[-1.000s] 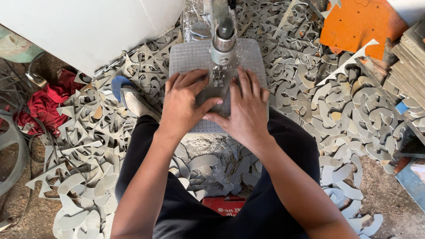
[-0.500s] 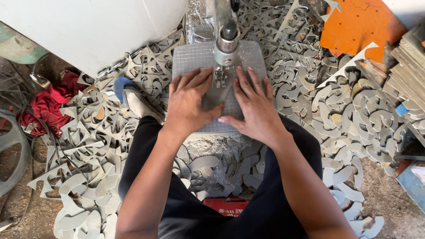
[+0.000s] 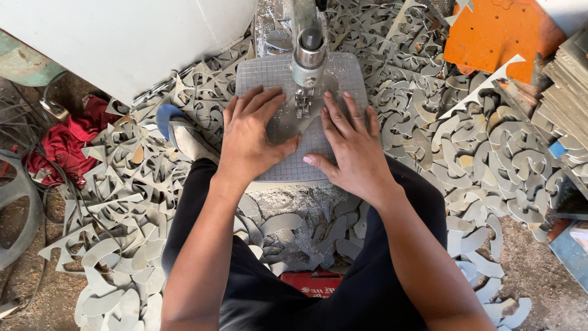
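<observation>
Item: scroll-type saw station, seen from above.

- Saw table (image 3: 343, 73): grey, gridded, square with rounded corners, far centre. The saw head (image 3: 308, 52) hangs over it, with the blade guide just below.
- Workpiece (image 3: 288, 125): a thin grey sheet piece lying flat on the table, directly under the blade guide and between your hands.
- Your left hand (image 3: 251, 138): fingers spread, palm pressed flat on the left part of the workpiece, thumb reaching toward the blade line.
- Your right hand (image 3: 352, 147): fingers spread and flat on the right side, index fingertip just beside the blade guide.
- Offcuts (image 3: 490, 159): curved grey scraps heaped all over the floor around the table. Sawdust lies below the near edge.
- Also present: an orange board (image 3: 496, 37) far right, a red cloth (image 3: 61, 144) left, a shoe with a blue sole (image 3: 180, 132) just left of the table.

Risk, as judged: both hands sit close to the blade. If the sheet catches or slips, a fingertip could slide into the cut. The loose offcuts underfoot could shift and upset your footing.
</observation>
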